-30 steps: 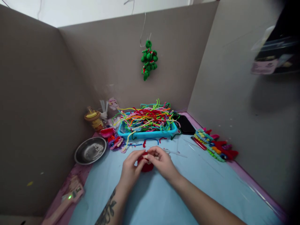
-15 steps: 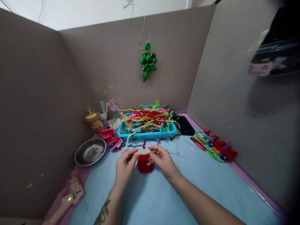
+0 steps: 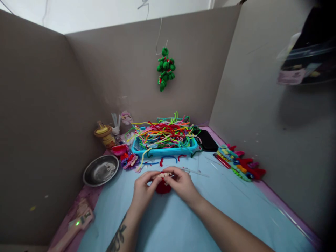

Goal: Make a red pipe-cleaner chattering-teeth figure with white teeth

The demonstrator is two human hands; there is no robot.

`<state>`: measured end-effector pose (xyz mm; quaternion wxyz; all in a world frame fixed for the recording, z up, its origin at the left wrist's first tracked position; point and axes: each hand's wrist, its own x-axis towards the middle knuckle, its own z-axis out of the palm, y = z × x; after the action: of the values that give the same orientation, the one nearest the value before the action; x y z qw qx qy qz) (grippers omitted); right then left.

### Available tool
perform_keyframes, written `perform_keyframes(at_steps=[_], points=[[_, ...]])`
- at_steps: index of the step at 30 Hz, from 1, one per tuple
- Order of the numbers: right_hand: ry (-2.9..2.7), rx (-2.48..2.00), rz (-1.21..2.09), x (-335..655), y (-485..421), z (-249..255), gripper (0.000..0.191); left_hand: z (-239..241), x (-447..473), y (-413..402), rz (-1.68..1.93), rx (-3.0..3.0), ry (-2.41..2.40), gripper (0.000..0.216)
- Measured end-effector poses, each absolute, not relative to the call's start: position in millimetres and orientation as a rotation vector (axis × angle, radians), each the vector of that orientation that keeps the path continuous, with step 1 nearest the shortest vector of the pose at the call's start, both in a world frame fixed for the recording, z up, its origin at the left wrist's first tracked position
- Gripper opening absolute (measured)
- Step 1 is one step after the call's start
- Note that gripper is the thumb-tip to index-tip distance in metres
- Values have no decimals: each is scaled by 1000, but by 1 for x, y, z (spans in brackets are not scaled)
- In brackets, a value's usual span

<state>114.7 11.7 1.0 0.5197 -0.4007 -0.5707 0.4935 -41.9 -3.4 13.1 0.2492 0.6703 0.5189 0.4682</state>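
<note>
Between both hands is a short cream pipe-cleaner strip (image 3: pixel 165 174) with a bumpy, coiled look. My left hand (image 3: pixel 145 185) pinches its left end with thumb and forefinger. The fingers of my right hand (image 3: pixel 182 183) are closed on the other end. Just below and behind the strip is a rounded red fuzzy piece (image 3: pixel 163 188), partly hidden by the fingers; whether it is attached to the strip I cannot tell. A thin clear stick (image 3: pixel 196 172) lies on the blue mat beyond my right hand.
A blue tray (image 3: pixel 164 152) heaped with colourful pipe cleaners stands at the back. To the left are a metal bowl (image 3: pixel 101 170), a lidded cup (image 3: pixel 105 136) and a pink glue gun (image 3: pixel 81 220). On the right lie a black phone (image 3: pixel 207 140) and fuzzy colourful figures (image 3: pixel 240 162).
My hands have come closer together, bringing the cream strip down against the top of the red piece. The strip was stretched straight above it before.
</note>
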Motion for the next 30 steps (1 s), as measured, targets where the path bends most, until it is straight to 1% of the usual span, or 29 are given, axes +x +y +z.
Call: perform_keyframes(at_steps=[4,11,17,23,27,30], points=[[-1467,-1018,1002,118,10,3,12,17,-40,-5,1250,1824,1359,18],[-1662,-886,724,120,12,0,16,20,-40,-7,1142,1727,1332,18],[-1685,-902,658,120,11,-2,16,19,-39,-6,1132,1644,1328,18],[-1679,-928,684,118,9,-6,19,17,-38,-6,1198,1647,1313,18],[-1700,-923,658,118,8,-5,11,17,-39,-6,1205,1638,1364,19],[-1738,-882,559,119,7,-2,11,17,-39,-7,1193,1666,1393,19]])
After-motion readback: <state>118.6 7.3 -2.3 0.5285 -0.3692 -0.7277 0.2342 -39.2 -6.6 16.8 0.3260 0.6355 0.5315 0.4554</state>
